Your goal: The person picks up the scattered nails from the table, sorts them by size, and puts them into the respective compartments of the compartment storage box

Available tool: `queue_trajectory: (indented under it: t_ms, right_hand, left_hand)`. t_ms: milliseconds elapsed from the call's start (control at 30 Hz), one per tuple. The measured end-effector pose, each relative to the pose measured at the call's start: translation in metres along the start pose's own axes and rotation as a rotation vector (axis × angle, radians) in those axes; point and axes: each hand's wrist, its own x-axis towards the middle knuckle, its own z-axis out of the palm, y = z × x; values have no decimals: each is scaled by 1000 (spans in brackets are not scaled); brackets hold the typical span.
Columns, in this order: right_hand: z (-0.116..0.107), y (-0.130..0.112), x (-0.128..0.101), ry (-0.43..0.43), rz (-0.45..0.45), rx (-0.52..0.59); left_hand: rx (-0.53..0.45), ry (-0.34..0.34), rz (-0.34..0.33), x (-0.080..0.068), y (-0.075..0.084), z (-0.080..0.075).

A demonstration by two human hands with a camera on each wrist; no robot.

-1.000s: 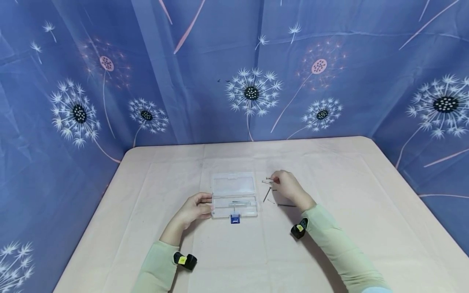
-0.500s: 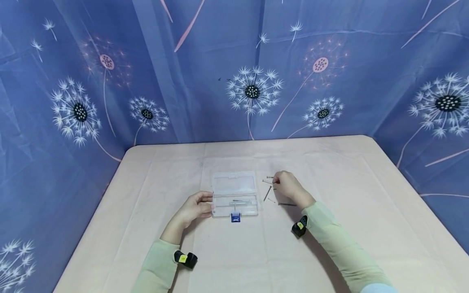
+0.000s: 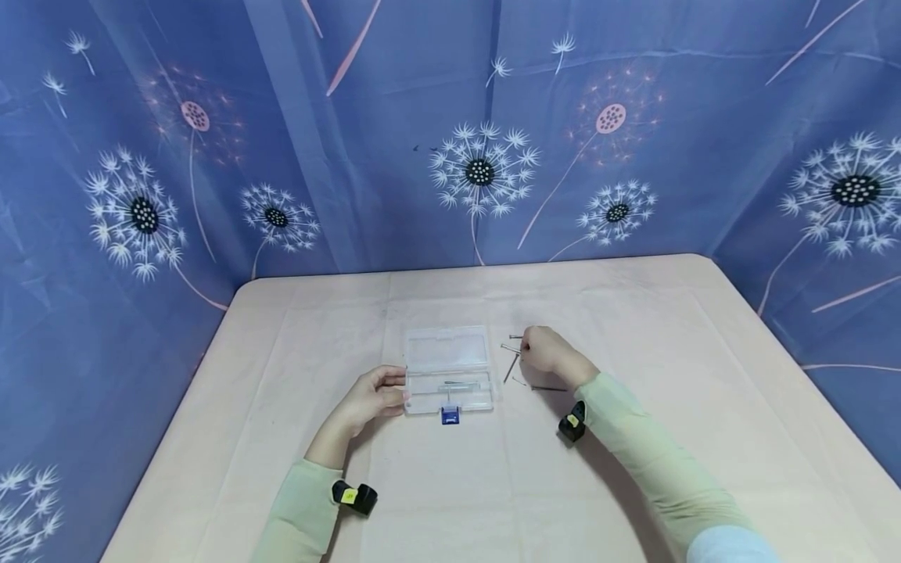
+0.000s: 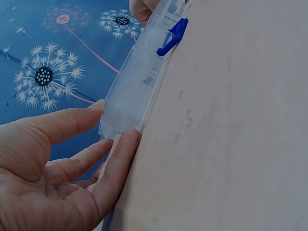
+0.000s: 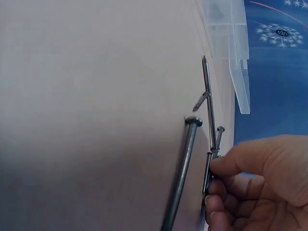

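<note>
The clear plastic box [image 3: 450,412] lies with its lid [image 3: 446,348] raised back. Inside are a few thin metal pieces; a blue latch [image 3: 450,415] hangs at its front. My left hand [image 3: 371,395] touches the box's left end; the left wrist view has the thumb at an upper edge and a finger [image 4: 124,151] low by the table. At the right, my right hand [image 3: 552,349] pinches a nail [image 5: 208,169] between thumb and curled fingers. Several other nails lie around it, including a long thick nail [image 5: 182,173]. The pinched nail is partly hidden by the fingers.
A pale cloth covers the table [image 3: 436,493]. Blue dandelion-print fabric [image 3: 380,195] stands around its back and sides. A long nail [image 3: 549,389] lies below the right hand, and a tiny bent piece [image 3: 519,381] is beside it.
The head view has shifted slightly. My right hand stays among the nails, its fingers now more tucked in. My left hand remains at the box's left end.
</note>
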Motion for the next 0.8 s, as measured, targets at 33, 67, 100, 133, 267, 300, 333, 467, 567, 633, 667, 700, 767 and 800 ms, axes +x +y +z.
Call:
queue_trajectory:
  t_ms: [33, 67, 100, 133, 267, 300, 333, 467, 567, 633, 667, 700, 767, 800]
  right_hand:
    - [0, 0, 1, -7, 2, -6]
    - [0, 0, 1, -13, 6, -12]
    - [0, -1, 2, -17, 5, -18]
    - [0, -1, 2, -19, 7, -24]
    - [0, 0, 2, -14, 3, -43]
    - [-1, 0, 2, -7, -2, -42]
    - [-1, 1, 1, 4, -8, -37]
    - [0, 6, 0, 73, -52, 3]
    - [0, 9, -1, 131, -90, 52]
    - [1, 10, -2, 155, -118, 91]
    - [0, 10, -2, 166, -130, 108]
    - [0, 10, -2, 174, -140, 123]
    - [0, 9, -3, 178, -151, 164]
    - [0, 9, -3, 175, -153, 184]
  left_hand:
    - [2, -2, 1, 0, 0, 0]
    - [5, -3, 3, 0, 0, 0]
    - [4, -3, 4, -1, 1, 0]
    - [6, -4, 5, -1, 1, 0]
    - [0, -10, 16, -1, 1, 0]
    - [-3, -12, 17, -1, 0, 1]
    - [-6, -12, 17, 0, 0, 1]
    - [-8, -11, 17, 1, -1, 0]
    - [-8, -9, 15, 1, -1, 0]
    - [-9, -9, 15, 1, -1, -1]
    - [-8, -9, 15, 0, -1, -1]
    - [-5, -11, 16, 0, 0, -1]
    - [-5, -12, 16, 0, 0, -1]
    - [-4, -13, 17, 0, 0, -1]
